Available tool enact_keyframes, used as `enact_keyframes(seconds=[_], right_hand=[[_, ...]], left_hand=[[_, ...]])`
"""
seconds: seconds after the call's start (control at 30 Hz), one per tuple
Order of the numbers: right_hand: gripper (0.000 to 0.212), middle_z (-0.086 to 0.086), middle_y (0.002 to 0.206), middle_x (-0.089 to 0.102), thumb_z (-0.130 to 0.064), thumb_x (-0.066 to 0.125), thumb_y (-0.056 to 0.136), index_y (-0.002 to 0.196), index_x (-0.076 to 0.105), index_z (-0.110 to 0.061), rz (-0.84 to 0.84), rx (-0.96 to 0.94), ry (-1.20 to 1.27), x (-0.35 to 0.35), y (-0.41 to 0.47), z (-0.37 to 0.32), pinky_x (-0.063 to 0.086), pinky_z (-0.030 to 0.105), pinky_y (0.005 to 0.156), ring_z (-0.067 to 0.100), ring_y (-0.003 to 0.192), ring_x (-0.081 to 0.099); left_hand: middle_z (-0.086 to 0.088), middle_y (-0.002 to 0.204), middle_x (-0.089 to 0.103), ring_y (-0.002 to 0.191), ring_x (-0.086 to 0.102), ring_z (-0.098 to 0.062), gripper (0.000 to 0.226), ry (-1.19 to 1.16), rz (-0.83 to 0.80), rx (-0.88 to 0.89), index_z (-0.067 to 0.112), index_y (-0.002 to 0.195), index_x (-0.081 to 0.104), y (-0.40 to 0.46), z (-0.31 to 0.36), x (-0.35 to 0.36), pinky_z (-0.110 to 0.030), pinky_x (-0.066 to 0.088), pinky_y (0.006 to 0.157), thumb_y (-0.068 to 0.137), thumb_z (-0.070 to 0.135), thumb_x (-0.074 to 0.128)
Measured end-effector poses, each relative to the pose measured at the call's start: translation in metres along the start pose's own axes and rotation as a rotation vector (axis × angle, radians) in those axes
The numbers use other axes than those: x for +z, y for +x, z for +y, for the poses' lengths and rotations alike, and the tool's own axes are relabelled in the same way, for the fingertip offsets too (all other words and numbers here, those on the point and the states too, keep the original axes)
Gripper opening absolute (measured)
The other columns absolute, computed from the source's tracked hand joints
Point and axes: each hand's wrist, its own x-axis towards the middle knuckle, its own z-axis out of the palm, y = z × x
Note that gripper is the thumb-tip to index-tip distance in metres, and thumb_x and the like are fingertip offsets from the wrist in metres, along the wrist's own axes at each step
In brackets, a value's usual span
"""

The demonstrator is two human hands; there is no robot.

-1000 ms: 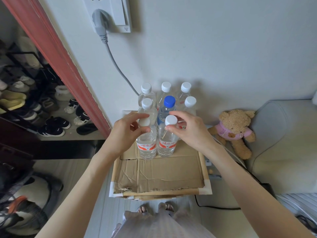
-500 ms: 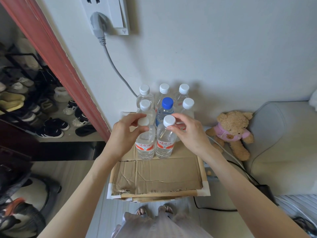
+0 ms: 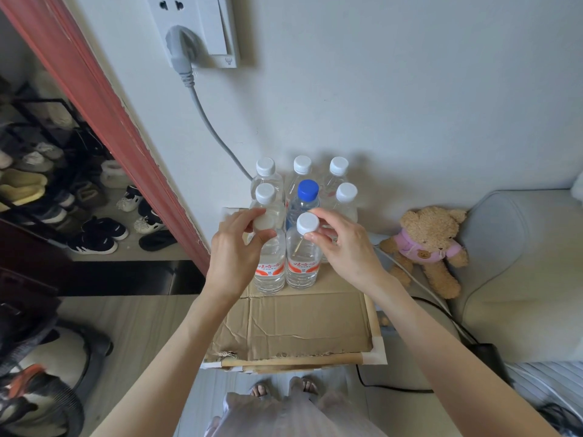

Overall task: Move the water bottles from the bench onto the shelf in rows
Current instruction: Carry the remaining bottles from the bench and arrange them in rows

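Note:
Several clear water bottles stand upright in rows on a cardboard-covered shelf top (image 3: 293, 329) against the wall. One in the middle row has a blue cap (image 3: 308, 189); the others have white caps. My left hand (image 3: 235, 255) pinches the cap of the front left bottle (image 3: 269, 269). My right hand (image 3: 345, 247) pinches the white cap of the front right bottle (image 3: 303, 263). Both front bottles stand on the cardboard, side by side and touching.
A grey cable (image 3: 209, 124) runs from a wall socket down behind the bottles. A teddy bear (image 3: 426, 244) sits at the right against a pale cushion (image 3: 520, 263). A red door frame (image 3: 104, 121) and shoe rack (image 3: 47, 184) lie to the left.
Both hands have stayed on the two front bottles' caps; bottles and hands have barely moved. The camera has tilted slightly.

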Motion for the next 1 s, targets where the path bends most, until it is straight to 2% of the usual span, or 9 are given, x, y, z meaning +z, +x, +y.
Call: enact_keyframes(seconds=[0.2, 0.3, 0.37, 0.5, 0.6, 0.67, 0.73, 0.87, 1.0], right_hand=[[0.039, 0.004, 0.103, 0.067, -0.015, 0.072, 0.076, 0.114, 0.062, -0.015, 0.039, 0.054, 0.085, -0.002, 0.000, 0.004, 0.053, 0.034, 0.089, 0.015, 0.092, 0.064], [0.042, 0.002, 0.097, 0.064, -0.030, 0.068, 0.079, 0.120, 0.059, -0.023, 0.092, 0.006, 0.004, 0.004, -0.008, 0.013, 0.053, 0.040, 0.082, 0.022, 0.086, 0.062], [0.041, 0.000, 0.094, 0.058, -0.038, 0.064, 0.080, 0.118, 0.059, -0.023, 0.139, -0.011, 0.012, 0.008, -0.015, 0.018, 0.055, 0.039, 0.077, 0.019, 0.085, 0.060], [0.045, -0.005, 0.106, 0.052, -0.021, 0.072, 0.077, 0.118, 0.056, -0.012, 0.198, 0.029, 0.133, 0.021, -0.030, 0.027, 0.053, 0.027, 0.085, 0.014, 0.099, 0.058], [0.054, -0.004, 0.115, 0.051, -0.016, 0.075, 0.074, 0.121, 0.050, -0.010, 0.181, 0.174, 0.196, 0.035, -0.045, 0.039, 0.051, 0.018, 0.086, 0.010, 0.106, 0.054], [0.060, -0.004, 0.118, 0.053, -0.018, 0.073, 0.076, 0.128, 0.044, -0.012, 0.058, 0.350, 0.263, 0.045, -0.052, 0.046, 0.049, 0.017, 0.090, 0.006, 0.106, 0.053], [0.064, -0.005, 0.126, 0.054, -0.028, 0.072, 0.076, 0.130, 0.039, -0.019, -0.040, 0.472, 0.284, 0.057, -0.056, 0.056, 0.046, 0.028, 0.097, 0.008, 0.113, 0.052], [0.060, -0.007, 0.126, 0.055, -0.048, 0.067, 0.072, 0.123, 0.039, -0.035, -0.046, 0.528, 0.268, 0.072, -0.053, 0.068, 0.045, 0.046, 0.098, 0.015, 0.114, 0.055], [0.049, -0.006, 0.126, 0.056, -0.034, 0.065, 0.081, 0.124, 0.041, -0.030, -0.038, 0.513, 0.280, 0.071, -0.049, 0.069, 0.045, 0.044, 0.098, 0.014, 0.113, 0.055]], left_hand=[[0.005, 0.098, 0.060, 0.088, 0.057, -0.016, 0.038, -0.031, -0.018, -0.005, 0.017, 0.113, 0.059, 0.000, -0.005, 0.000, -0.021, 0.043, 0.081, 0.076, 0.021, 0.069], [0.008, 0.103, 0.057, 0.090, 0.055, -0.001, 0.045, -0.074, -0.026, -0.027, 0.021, 0.115, 0.054, -0.005, -0.014, 0.000, -0.008, 0.041, 0.079, 0.073, 0.024, 0.072], [0.012, 0.100, 0.055, 0.091, 0.052, 0.008, 0.045, -0.096, -0.004, -0.046, 0.023, 0.109, 0.053, -0.009, -0.019, 0.000, -0.008, 0.040, 0.080, 0.070, 0.025, 0.075], [0.022, 0.099, 0.053, 0.094, 0.050, 0.015, 0.046, -0.176, 0.007, -0.083, 0.031, 0.105, 0.049, -0.021, -0.027, 0.003, -0.003, 0.040, 0.083, 0.069, 0.022, 0.076], [0.011, 0.111, 0.052, 0.100, 0.052, 0.006, 0.061, -0.203, -0.015, -0.196, 0.021, 0.120, 0.046, -0.034, -0.045, 0.010, -0.012, 0.043, 0.088, 0.067, 0.022, 0.077], [0.003, 0.119, 0.053, 0.103, 0.054, -0.007, 0.067, -0.172, -0.093, -0.284, 0.018, 0.125, 0.044, -0.044, -0.058, 0.019, -0.022, 0.043, 0.090, 0.067, 0.021, 0.078], [-0.002, 0.119, 0.055, 0.108, 0.054, -0.019, 0.067, -0.138, -0.171, -0.357, 0.012, 0.127, 0.043, -0.050, -0.065, 0.030, -0.024, 0.041, 0.088, 0.070, 0.017, 0.076], [-0.002, 0.114, 0.060, 0.110, 0.055, -0.021, 0.056, -0.139, -0.137, -0.464, 0.012, 0.125, 0.044, -0.046, -0.068, 0.043, -0.024, 0.040, 0.082, 0.076, 0.017, 0.071], [-0.006, 0.114, 0.063, 0.107, 0.056, -0.020, 0.051, -0.135, -0.084, -0.467, 0.012, 0.122, 0.048, -0.044, -0.073, 0.049, -0.026, 0.042, 0.084, 0.076, 0.018, 0.071]])
